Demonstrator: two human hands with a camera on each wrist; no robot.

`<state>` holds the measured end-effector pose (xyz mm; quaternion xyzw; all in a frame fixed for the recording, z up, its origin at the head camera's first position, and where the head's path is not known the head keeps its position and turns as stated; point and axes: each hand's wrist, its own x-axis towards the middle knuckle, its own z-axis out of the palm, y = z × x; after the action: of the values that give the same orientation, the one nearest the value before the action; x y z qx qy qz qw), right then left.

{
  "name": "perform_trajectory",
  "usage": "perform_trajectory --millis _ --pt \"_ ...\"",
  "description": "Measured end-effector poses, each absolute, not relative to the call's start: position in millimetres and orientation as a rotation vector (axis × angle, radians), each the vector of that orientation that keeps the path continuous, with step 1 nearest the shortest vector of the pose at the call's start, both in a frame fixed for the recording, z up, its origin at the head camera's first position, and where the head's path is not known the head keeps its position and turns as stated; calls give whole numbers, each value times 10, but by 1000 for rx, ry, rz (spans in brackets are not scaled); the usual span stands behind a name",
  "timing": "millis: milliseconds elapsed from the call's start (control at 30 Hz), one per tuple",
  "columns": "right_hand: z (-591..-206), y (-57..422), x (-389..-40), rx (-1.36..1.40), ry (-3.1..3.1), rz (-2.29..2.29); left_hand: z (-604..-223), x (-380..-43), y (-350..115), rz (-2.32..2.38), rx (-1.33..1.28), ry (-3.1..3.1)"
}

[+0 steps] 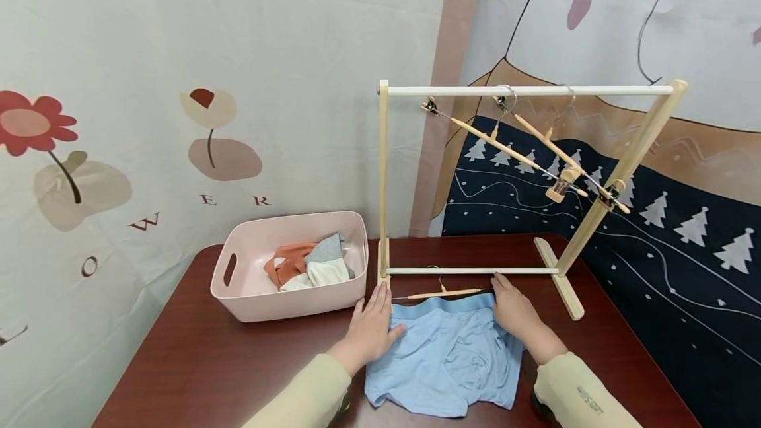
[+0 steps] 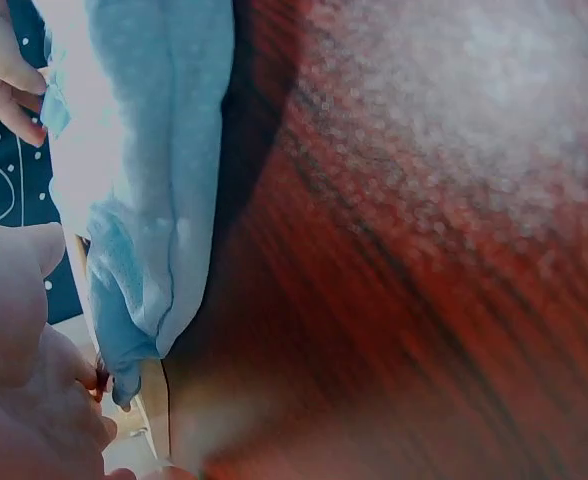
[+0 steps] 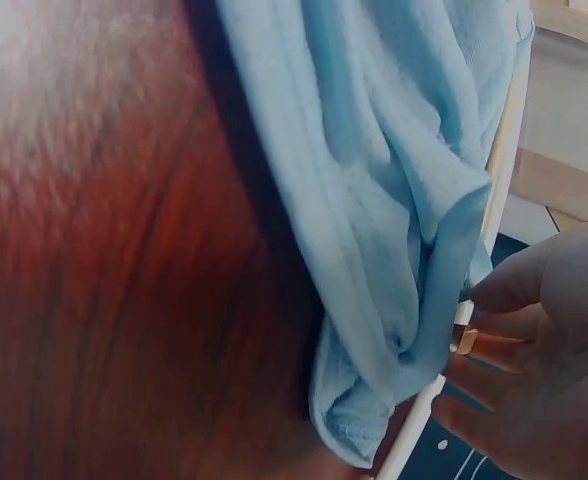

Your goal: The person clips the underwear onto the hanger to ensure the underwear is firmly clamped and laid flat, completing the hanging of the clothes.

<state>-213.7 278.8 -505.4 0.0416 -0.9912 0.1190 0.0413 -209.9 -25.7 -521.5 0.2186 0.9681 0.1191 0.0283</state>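
Light blue boxer shorts (image 1: 442, 355) lie on the table, waistband toward the rack. Along the waistband lies a wooden clip hanger (image 1: 446, 293). My left hand (image 1: 370, 327) is at the waistband's left corner, thumb spread apart; in the left wrist view its fingers touch the corner near the hanger's end. At the right corner, my right hand (image 1: 518, 309) has thumb and fingers around the hanger's end; the right wrist view shows a small wooden piece (image 3: 463, 338) between them. The clips themselves are mostly hidden by the hands.
A wooden rack (image 1: 383, 170) with white rails stands behind the shorts. Two wooden hangers (image 1: 496, 144) with clips hang from its top rail. To the left, a pink basket (image 1: 238, 299) holds folded clothes (image 1: 324, 263) in orange, grey and white. The dark red table (image 1: 238, 368) meets a printed wall cloth.
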Motion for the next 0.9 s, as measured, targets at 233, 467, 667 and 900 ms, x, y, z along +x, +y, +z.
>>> perform_trajectory --millis 233,467,667,900 --pt "-5086 2748 -2071 98 -3099 277 -5229 -2136 -223 355 673 3004" --pt "-5114 2733 -2062 108 -3096 178 -5192 -2181 -234 327 683 3007" --pt "-5050 2679 -2077 71 -3131 90 -5146 -2185 -260 436 661 2959" --pt "-4961 2535 -2153 75 -3028 154 -5092 -2146 -206 975 647 2992"
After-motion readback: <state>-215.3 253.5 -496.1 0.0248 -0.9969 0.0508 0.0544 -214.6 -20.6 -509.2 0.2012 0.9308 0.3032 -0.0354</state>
